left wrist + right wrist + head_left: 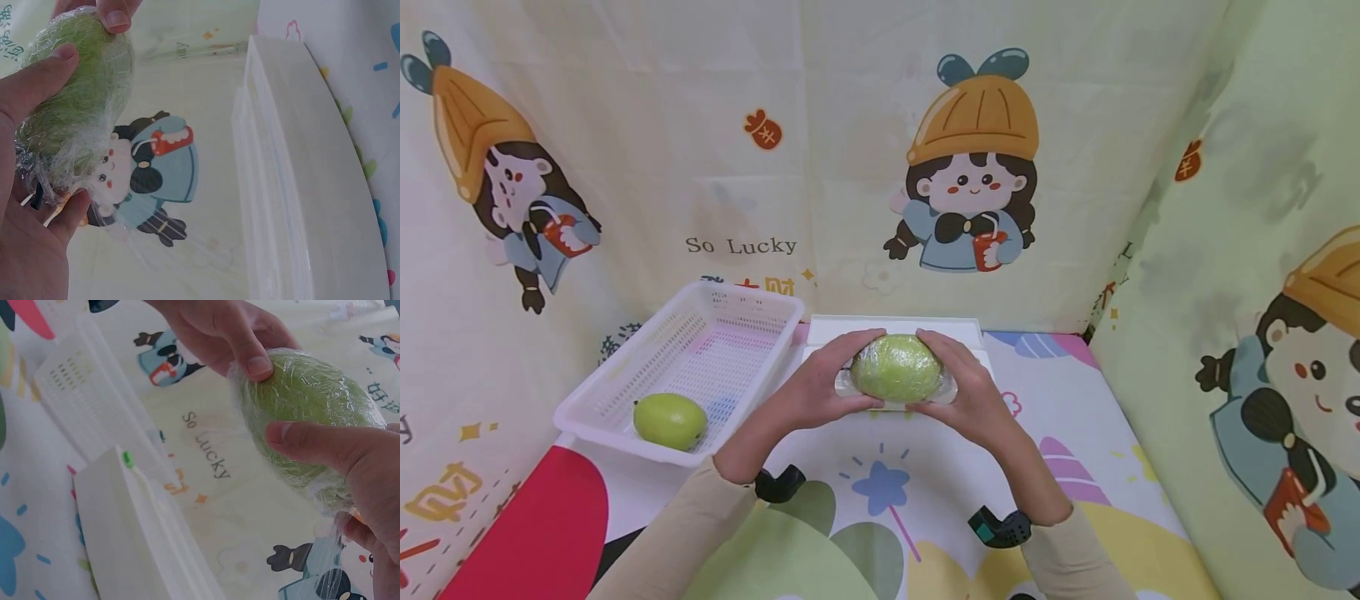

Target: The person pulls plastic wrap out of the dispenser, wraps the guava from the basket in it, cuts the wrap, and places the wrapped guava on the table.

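Observation:
A green mango point(897, 368) wrapped in clear cling film is held up between both hands, above a long white box point(895, 327). My left hand point(820, 383) grips its left end, and my right hand point(973, 396) grips the right end. Thumbs press on the near side in both wrist views. Wrinkled cling film point(94, 169) covers the fruit, with loose film bunched at its lower edge. A strand of film point(335, 547) hangs below it in the right wrist view. The far side of the mango is hidden.
On the left stands a white perforated plastic basket point(786, 312) with a second green mango point(670, 421), unwrapped, in its near end. A patterned cloth point(872, 533) covers the table. Cartoon-print curtains point(850, 167) close off the back and both sides.

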